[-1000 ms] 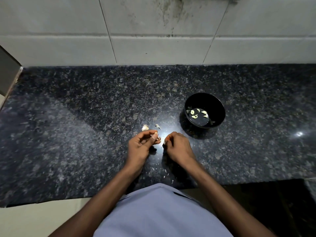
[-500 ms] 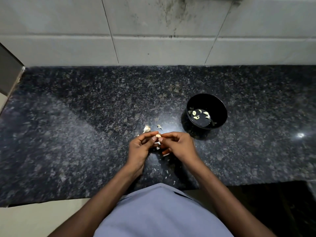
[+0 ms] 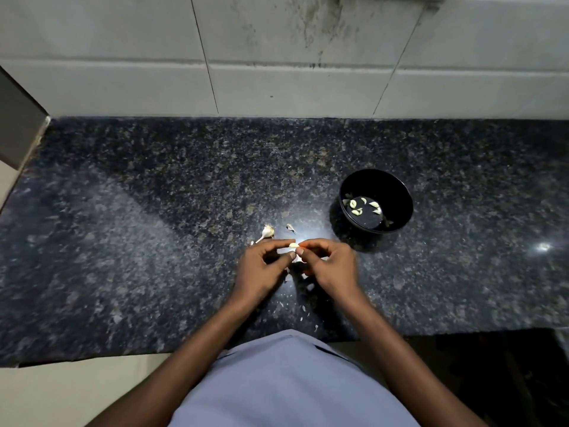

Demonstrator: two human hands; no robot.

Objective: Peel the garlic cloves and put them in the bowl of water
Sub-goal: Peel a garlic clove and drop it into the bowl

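A pale garlic clove (image 3: 294,245) sits between the fingertips of both hands, just above the dark granite counter. My left hand (image 3: 261,266) pinches it from the left, and my right hand (image 3: 331,265) pinches it from the right. The black bowl (image 3: 397,192) stands to the upper right of my hands; several peeled cloves (image 3: 357,207) float in its water. A leftover garlic stem piece (image 3: 267,232) and a scrap of skin (image 3: 290,228) lie on the counter just beyond my left hand.
Small flakes of garlic skin (image 3: 303,308) are scattered on the granite counter (image 3: 123,241) under and in front of my hands. A grey tiled wall (image 3: 277,72) closes the back. The counter's front edge runs near my body.
My right hand has come in from the right and joined the left on the clove; one second ago the hands were apart. Both hands stay in the same spot since.
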